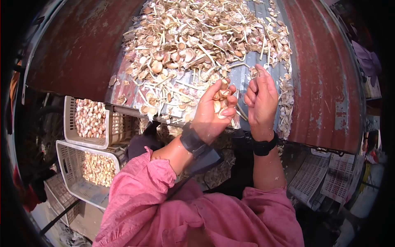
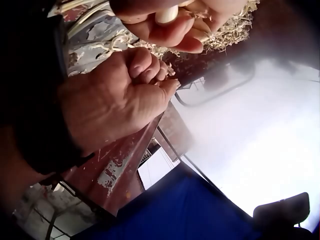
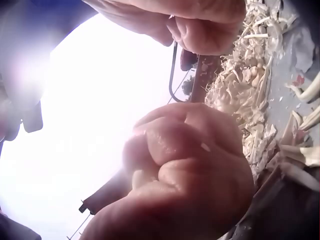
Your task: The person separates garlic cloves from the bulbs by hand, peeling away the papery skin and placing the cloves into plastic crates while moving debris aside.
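My left hand (image 1: 214,108) holds several garlic cloves (image 1: 222,99) in its curled fingers, above the near edge of the metal sheet. In the left wrist view a pale garlic clove (image 2: 167,15) shows between those fingers. Just to the right is my right hand (image 1: 263,99), apart from the left, its lower fingers curled in toward the palm. Its thumb tip meets the forefinger in the left wrist view; whether a scrap of skin is pinched there I cannot tell. A heap of garlic skins and stalks (image 1: 185,37) lies beyond both hands.
The corrugated metal sheet (image 1: 325,82) slopes red at both sides. At the lower left stand a plastic crate (image 1: 108,127) of reddish-skinned cloves and another crate (image 1: 68,164) of paler cloves. More crates (image 1: 308,177) are stacked at the lower right.
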{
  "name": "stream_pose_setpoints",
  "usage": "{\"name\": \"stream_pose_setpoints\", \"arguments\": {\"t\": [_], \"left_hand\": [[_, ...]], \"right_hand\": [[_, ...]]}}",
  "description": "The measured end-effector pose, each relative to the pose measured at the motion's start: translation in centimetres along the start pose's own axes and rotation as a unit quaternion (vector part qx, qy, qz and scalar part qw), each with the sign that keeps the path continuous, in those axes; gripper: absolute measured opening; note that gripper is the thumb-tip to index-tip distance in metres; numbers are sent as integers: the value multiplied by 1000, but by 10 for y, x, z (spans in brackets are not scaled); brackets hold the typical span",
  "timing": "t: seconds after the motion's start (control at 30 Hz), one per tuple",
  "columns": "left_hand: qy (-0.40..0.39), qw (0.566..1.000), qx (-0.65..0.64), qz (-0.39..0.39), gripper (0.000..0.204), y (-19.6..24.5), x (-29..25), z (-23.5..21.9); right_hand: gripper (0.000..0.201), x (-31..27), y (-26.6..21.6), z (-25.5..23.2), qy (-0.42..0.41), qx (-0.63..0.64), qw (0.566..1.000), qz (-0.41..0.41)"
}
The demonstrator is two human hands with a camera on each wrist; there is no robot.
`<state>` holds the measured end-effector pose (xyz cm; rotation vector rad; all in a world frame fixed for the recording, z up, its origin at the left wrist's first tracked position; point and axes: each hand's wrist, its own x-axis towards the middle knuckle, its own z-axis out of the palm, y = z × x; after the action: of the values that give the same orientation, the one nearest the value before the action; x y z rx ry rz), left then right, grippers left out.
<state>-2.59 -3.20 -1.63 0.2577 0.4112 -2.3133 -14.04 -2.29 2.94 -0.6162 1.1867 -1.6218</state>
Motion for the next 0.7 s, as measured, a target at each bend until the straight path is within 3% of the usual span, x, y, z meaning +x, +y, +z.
{"name": "stream_pose_setpoints", "arguments": {"t": [0.17,0.23,0.3,0.33,0.37,0.4,0.43,0.47,0.5,0.6,0.63,0.7], "left_hand": [[15,999,25,16,21,7,0,-11],[-4,1000,23,8,22,5,2,-13],[117,991,32,51,17,-4,0,-6],[80,955,243,151,17,-7,-7,-5],[78,955,244,150,17,-3,-9,-1],[96,982,134,94,17,2,-12,4],[114,993,20,37,17,8,-19,9],[-10,999,-41,-3,17,18,-32,8],[85,996,-16,28,16,20,-42,9],[72,993,-77,54,19,41,-93,5],[96,988,-71,96,19,52,-114,4],[114,975,-62,183,19,80,-157,-3]], "right_hand": [[30,9,-3,-7,83,-148,983,-65],[24,-8,1,6,-1,-373,892,-256],[20,-22,11,21,-91,-516,774,-355],[20,-26,13,26,-87,-516,774,-357],[20,-28,14,31,-126,-518,749,-392],[20,-30,13,34,-164,-518,723,-426],[20,-28,10,32,-163,-519,723,-426],[19,-16,5,28,-130,-471,794,-363],[19,1,-1,23,-100,-415,854,-296],[21,81,7,-10,-37,-561,776,-286],[21,101,14,-12,-32,-610,750,-253],[19,122,25,-12,-79,-711,648,-260]]}}
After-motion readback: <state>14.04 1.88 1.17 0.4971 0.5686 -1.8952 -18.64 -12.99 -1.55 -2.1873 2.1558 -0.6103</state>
